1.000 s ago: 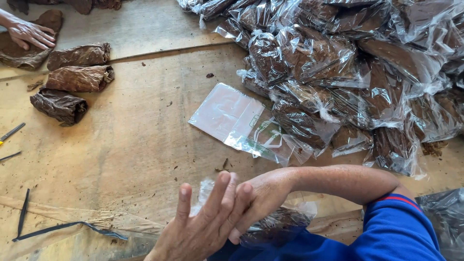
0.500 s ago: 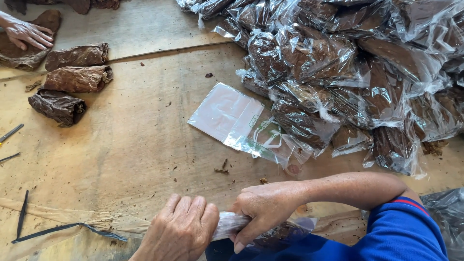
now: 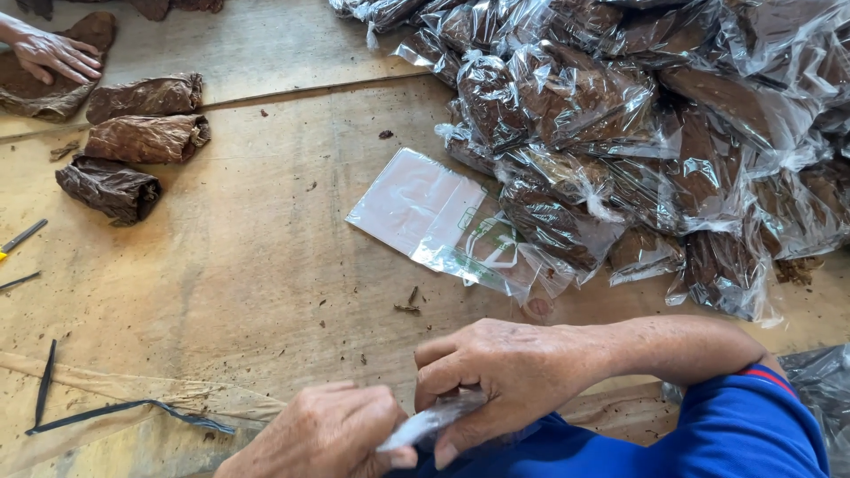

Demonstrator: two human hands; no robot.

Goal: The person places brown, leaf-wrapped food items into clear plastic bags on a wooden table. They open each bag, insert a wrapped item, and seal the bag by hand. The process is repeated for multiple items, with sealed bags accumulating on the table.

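Wooden counter [image 3: 266, 292] — crowded. Left hand [image 3: 328, 434] and right hand [image 3: 505, 381] pinch a twisted bag [image 3: 434, 418], fingers closed; over-twisting risks tearing the film.

Packing workshop: worn wooden table [image 3: 266, 265] heaped with bagged brown leaves [image 3: 637, 133].

Twisted clear plastic bag [image 3: 434, 418], pinched
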